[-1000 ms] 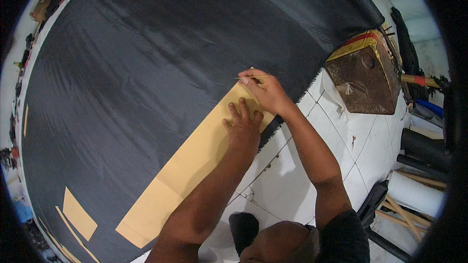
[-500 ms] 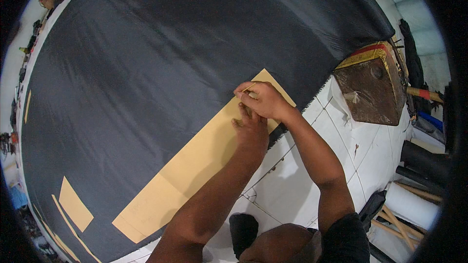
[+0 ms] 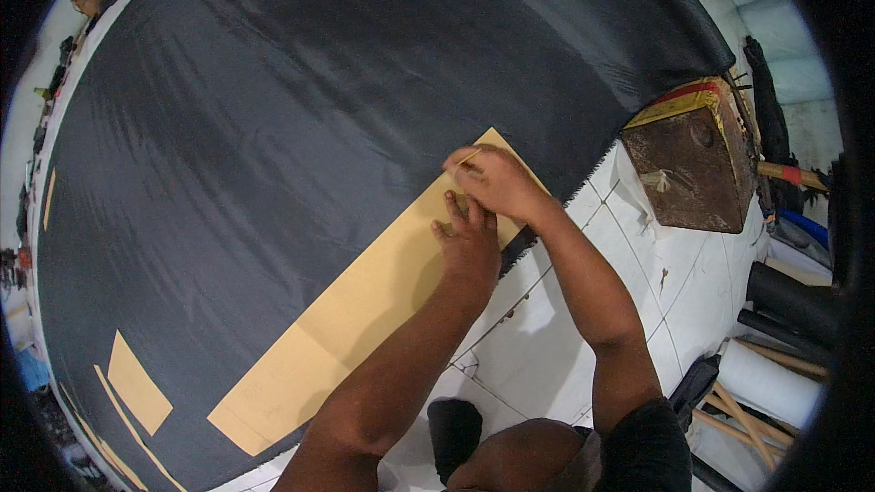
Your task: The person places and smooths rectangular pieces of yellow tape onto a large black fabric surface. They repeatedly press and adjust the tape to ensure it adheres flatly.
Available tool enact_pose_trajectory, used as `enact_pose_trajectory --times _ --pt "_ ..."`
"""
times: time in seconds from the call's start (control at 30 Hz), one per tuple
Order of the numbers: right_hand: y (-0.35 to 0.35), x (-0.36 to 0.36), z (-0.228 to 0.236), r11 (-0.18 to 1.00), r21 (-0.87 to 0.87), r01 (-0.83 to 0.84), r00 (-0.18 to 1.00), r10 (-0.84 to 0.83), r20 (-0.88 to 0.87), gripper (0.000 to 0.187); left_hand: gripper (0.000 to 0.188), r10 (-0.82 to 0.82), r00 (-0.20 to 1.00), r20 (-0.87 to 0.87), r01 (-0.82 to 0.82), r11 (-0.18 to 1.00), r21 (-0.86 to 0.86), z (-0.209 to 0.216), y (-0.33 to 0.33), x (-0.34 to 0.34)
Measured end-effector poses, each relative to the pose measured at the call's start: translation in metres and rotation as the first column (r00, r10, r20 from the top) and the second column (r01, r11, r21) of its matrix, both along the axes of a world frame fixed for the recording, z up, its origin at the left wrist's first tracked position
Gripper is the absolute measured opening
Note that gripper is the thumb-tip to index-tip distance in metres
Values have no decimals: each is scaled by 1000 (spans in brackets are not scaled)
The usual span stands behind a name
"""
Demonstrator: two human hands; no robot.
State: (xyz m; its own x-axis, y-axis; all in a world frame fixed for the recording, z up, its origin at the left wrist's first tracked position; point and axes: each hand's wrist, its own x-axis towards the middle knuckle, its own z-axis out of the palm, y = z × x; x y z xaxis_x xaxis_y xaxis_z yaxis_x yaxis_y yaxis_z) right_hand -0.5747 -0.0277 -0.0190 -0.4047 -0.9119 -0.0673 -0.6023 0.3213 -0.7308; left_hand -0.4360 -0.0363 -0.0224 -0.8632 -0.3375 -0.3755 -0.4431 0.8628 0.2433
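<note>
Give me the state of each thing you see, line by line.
Left hand: spread on long strip
Right hand: gripping stick
Long strip: flat, creased
Stick: held
Cloth: spread out, wrinkled, edge frayed
Small piece: flat on cloth
White roll: rolled up
Box: open or shut, unclear

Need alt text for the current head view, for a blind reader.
A person's left hand rests on a long tan strip over black fabric, while the right hand holds a thin stick near the strip's upper end. Smaller tan pieces lie at lower left.

Left hand [image 3: 470, 241] on yellow strip [image 3: 351, 314].
</note>
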Motion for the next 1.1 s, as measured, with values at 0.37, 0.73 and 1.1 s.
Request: enact_pose_trajectory --times 0.37,0.73,1.1 --pt "9 -58 -9 967 1 254 964 -253 -86 25 69 -22 996 90 19 999 34 10 -7 -6" --pt "17 -63 -8 950 35 311 937 -300 -178 26 66 -60 997 53 63 996 -64 6 -5 -7" --pt "94 -33 8 951 26 308 935 -297 -195 22 76 -134 977 167 138 990 -15 24 -15 -18"
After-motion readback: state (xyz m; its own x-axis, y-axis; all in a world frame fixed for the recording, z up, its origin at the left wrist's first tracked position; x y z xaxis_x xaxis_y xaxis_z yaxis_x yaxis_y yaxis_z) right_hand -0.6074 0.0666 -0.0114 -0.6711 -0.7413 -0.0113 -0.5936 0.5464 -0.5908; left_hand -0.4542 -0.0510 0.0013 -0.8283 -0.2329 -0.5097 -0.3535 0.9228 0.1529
